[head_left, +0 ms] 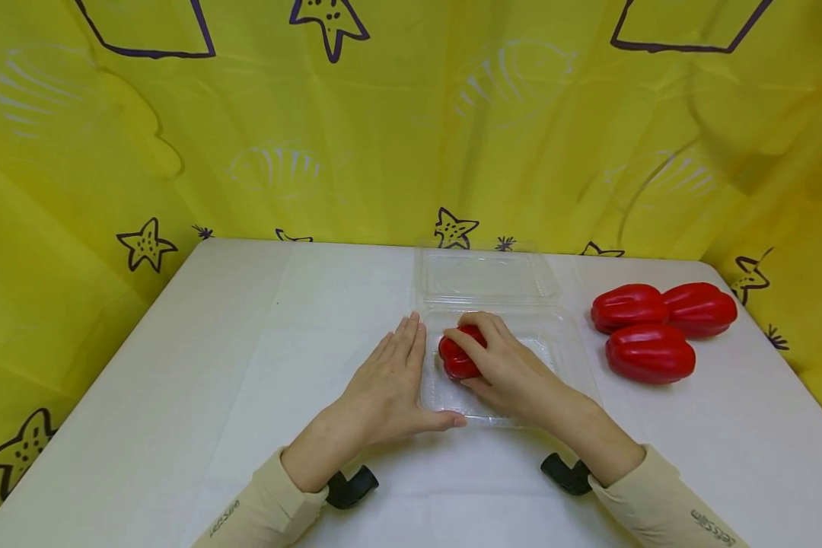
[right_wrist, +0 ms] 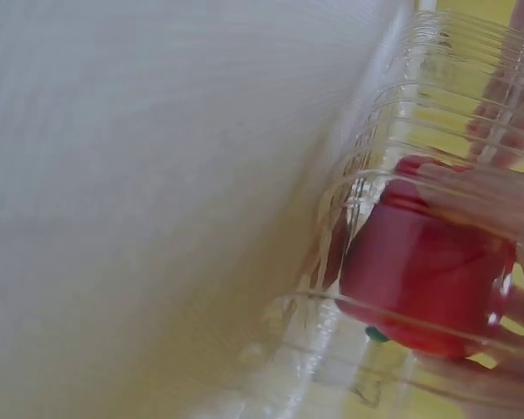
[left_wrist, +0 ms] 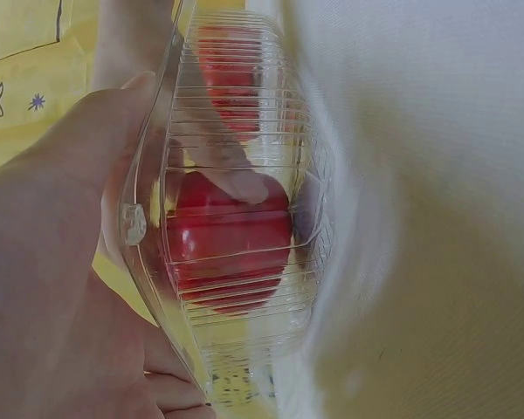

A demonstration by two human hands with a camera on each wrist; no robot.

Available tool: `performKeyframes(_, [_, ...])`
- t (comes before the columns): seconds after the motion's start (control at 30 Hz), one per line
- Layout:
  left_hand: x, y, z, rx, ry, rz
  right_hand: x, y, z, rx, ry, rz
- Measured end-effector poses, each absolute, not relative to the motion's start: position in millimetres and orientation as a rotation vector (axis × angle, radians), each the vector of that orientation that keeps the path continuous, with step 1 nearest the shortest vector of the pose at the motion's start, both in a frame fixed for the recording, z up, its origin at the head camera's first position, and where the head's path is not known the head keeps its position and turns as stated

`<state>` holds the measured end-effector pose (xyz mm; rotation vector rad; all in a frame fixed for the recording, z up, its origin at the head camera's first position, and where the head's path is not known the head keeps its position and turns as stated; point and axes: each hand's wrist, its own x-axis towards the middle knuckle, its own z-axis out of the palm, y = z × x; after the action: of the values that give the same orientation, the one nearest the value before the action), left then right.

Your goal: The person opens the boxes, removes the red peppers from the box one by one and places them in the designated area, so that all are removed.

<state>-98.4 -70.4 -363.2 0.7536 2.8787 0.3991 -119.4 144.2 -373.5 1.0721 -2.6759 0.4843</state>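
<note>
A clear plastic clamshell container [head_left: 568,358] lies unfolded on the table, its lid [head_left: 486,275] laid back on the far side. Inside its base, toward the left, my right hand [head_left: 510,373] grips a red bell pepper [head_left: 457,356] between fingers and thumb. Through the ribbed wall, the left wrist view shows the same pepper [left_wrist: 231,240]; a bit of green stem [right_wrist: 376,333] appears in the right wrist view. My left hand [head_left: 390,384] rests against the container's left edge with straight fingers, its thumb stretched along the front rim.
Three more red bell peppers sit grouped at the right: one at the back left [head_left: 629,307], one at the back right [head_left: 702,309], one in front [head_left: 651,354]. A white cloth covers the table [head_left: 144,426]. Behind it hangs a yellow patterned curtain [head_left: 383,114].
</note>
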Motion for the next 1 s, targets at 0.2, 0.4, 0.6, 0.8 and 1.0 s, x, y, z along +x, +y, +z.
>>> performKeyframes(0.2, [-98, -70, -363, 0.75, 2.882, 0.399, -119, 146, -372, 1.052, -2.685, 0.496])
performKeyframes(0.4, [-99, -70, -364, 0.748, 2.883, 0.406, -117, 151, -370, 1.043, -2.668, 0.497])
performKeyframes(0.6, [-99, -71, -364, 0.751, 2.887, 0.401, -113, 156, -362, 1.005, -2.685, 0.489])
performKeyframes(0.8, [-98, -70, -364, 0.746, 2.888, 0.4, -110, 162, -355, 0.96, -2.7, 0.504])
performKeyframes(1.0, [-98, -70, -364, 0.744, 2.89, 0.41, -110, 173, -349, 0.965, -2.614, 0.496])
